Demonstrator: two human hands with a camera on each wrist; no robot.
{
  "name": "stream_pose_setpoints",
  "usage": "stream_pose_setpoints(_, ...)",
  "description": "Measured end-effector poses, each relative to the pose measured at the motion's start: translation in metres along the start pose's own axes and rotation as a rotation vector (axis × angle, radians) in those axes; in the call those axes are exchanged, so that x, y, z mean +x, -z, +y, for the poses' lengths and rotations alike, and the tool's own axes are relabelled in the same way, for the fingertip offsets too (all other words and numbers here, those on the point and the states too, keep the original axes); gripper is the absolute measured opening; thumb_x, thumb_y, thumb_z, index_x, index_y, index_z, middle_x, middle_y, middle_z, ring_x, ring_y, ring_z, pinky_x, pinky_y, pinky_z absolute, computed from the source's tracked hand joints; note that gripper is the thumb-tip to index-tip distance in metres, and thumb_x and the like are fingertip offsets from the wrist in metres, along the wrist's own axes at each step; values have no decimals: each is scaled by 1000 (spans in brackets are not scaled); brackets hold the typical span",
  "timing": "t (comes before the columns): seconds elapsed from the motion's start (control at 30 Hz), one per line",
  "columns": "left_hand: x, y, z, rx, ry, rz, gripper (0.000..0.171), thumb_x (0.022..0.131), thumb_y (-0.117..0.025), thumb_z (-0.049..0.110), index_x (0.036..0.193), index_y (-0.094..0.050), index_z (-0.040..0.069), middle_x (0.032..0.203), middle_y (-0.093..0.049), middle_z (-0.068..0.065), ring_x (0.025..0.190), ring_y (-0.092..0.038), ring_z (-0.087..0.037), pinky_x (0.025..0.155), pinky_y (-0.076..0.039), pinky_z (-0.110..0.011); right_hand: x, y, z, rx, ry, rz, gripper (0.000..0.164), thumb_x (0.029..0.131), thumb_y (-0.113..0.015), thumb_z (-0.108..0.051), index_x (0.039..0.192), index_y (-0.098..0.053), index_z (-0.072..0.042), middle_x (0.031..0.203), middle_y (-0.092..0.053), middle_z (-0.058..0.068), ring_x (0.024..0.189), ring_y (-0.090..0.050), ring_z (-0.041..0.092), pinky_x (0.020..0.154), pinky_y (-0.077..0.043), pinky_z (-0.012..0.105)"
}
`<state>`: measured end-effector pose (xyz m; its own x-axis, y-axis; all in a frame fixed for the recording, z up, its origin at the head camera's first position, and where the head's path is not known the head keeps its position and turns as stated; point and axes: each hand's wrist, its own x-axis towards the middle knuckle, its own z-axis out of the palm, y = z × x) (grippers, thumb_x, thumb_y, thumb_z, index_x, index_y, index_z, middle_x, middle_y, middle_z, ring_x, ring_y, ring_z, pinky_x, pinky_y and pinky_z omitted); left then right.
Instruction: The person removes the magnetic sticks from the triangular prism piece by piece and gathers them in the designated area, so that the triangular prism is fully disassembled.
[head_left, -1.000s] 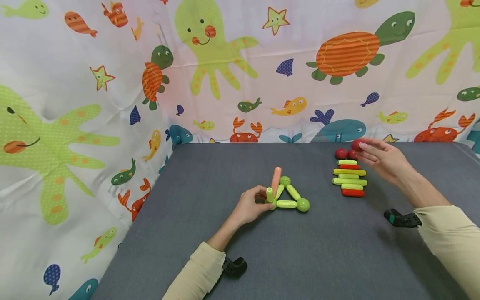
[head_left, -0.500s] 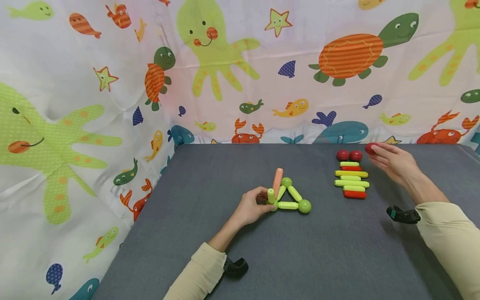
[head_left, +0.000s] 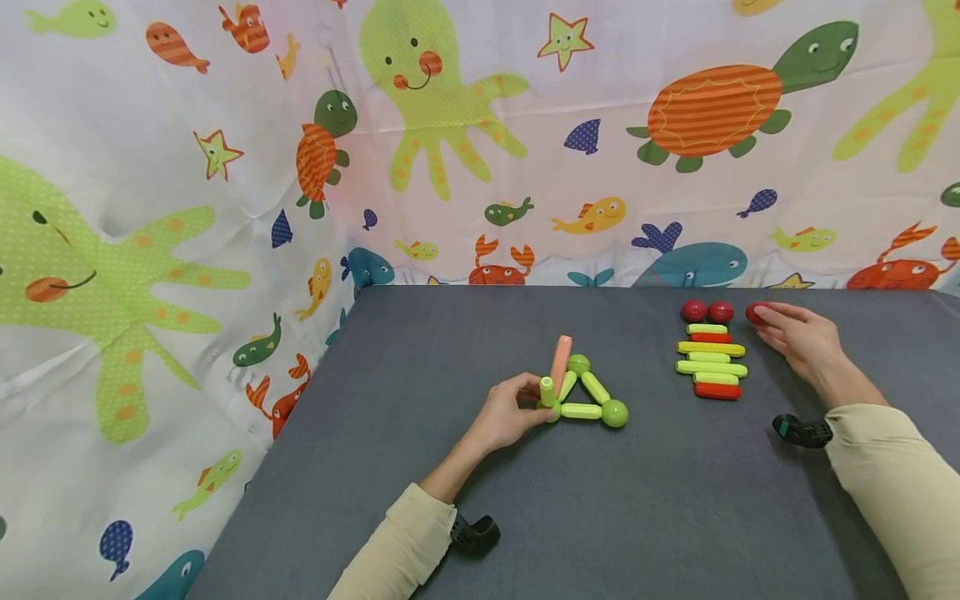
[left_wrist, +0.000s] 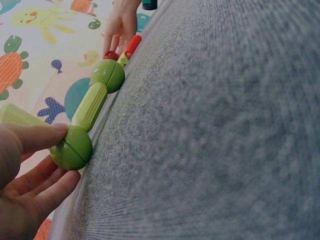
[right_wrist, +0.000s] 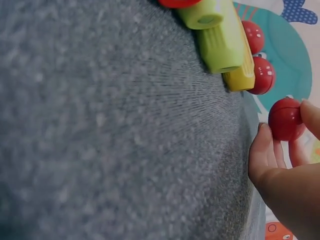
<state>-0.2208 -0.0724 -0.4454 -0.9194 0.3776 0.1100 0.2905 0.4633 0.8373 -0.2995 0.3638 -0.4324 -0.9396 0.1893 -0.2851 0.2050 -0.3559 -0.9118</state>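
My left hand [head_left: 510, 414] pinches a green ball [left_wrist: 73, 148] between thumb and fingers, at the left corner of a triangle of green rods and balls. A light green rod [head_left: 547, 392] stands up from that corner, and a salmon rod [head_left: 561, 360] reaches away behind it. The triangle's right corner is another green ball [head_left: 615, 413]; its far corner is a third green ball [head_left: 578, 364]. At the table's far right, my right hand [head_left: 806, 340] holds a red ball [right_wrist: 286, 119] with thumb and fingers. Two more red balls [head_left: 707, 312] lie just left of it.
Below the red balls is a column of loose rods [head_left: 711, 367] in yellow, light green and red. The grey table [head_left: 600, 508] ends at a patterned cloth [head_left: 450, 225] along its back and left. Black straps [head_left: 802, 431] sit at both wrists.
My right hand has carried the red ball rightward from above the other two and lowered it toward the table. The left hand keeps its hold on the green ball.
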Motion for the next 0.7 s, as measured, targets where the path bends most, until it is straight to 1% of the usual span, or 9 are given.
stream_pose_setpoints(0.17, -1, 0, 0, 1, -1, -1, 34, 81, -78, 13, 111, -64, 8, 103, -65, -1, 97, -62, -17, 84, -49, -33, 6, -3, 3, -135, 59, 52, 27, 76, -81, -19, 95, -61, -16, 72, -64, -11, 67, -64, 2, 62, -53, 19)
stream_pose_setpoints(0.23, -1, 0, 0, 0, -6, 0, 33, 81, -78, 13, 111, -64, 8, 103, -65, -2, 97, -63, -17, 83, -49, -33, 9, -3, 4, -165, 75, 66, 33, 77, -80, -20, 100, -58, -14, 72, -63, -12, 66, -63, 1, 61, -52, 18)
stream_pose_setpoints(0.3, -1, 0, 0, 0, -11, 1, 33, 81, -78, 12, 111, -64, 8, 103, -65, -2, 97, -63, -17, 83, -49, -33, 12, -3, 5, -184, 87, 75, 36, 77, -80, -19, 103, -55, -12, 72, -61, -13, 65, -62, 0, 60, -52, 18)
stream_pose_setpoints(0.37, -1, 0, 0, 1, -10, 1, 33, 81, -78, 13, 111, -64, 8, 103, -65, -1, 96, -63, -17, 83, -49, -33, 15, -3, 7, -208, 90, 87, 38, 77, -80, -19, 105, -54, -13, 73, -60, -14, 65, -61, -2, 59, -52, 17)
stream_pose_setpoints(0.43, 0, 0, 0, 0, -7, 1, 33, 81, -78, 13, 111, -64, 8, 103, -66, -1, 96, -63, -16, 83, -49, -32, 17, -3, 8, -256, 91, 109, 39, 78, -79, -22, 107, -55, -14, 74, -57, -15, 65, -60, -4, 59, -51, 16)
stream_pose_setpoints(0.53, 0, -1, -1, -6, -9, 2, 34, 80, -79, 14, 110, -64, 9, 102, -66, -1, 95, -63, -16, 83, -49, -32, 20, -5, 9, -378, 93, 149, 48, 80, -77, -28, 119, -54, -12, 78, -53, -17, 66, -57, -7, 61, -50, 14)
stream_pose_setpoints(0.63, 1, -1, -2, -13, -17, 7, 33, 80, -79, 13, 109, -64, 8, 101, -66, -1, 95, -63, -16, 82, -49, -32, 21, -9, 10, -507, 108, 179, 62, 84, -72, -32, 134, -47, -4, 86, -50, -14, 68, -53, -8, 63, -49, 12)
stream_pose_setpoints(0.7, 1, -1, -3, -16, -24, 11, 33, 80, -79, 13, 109, -65, 8, 101, -66, -1, 95, -63, -16, 82, -49, -32, 22, -11, 11, -577, 118, 192, 67, 86, -70, -34, 138, -43, 0, 91, -49, -12, 70, -51, -8, 62, -48, 11)
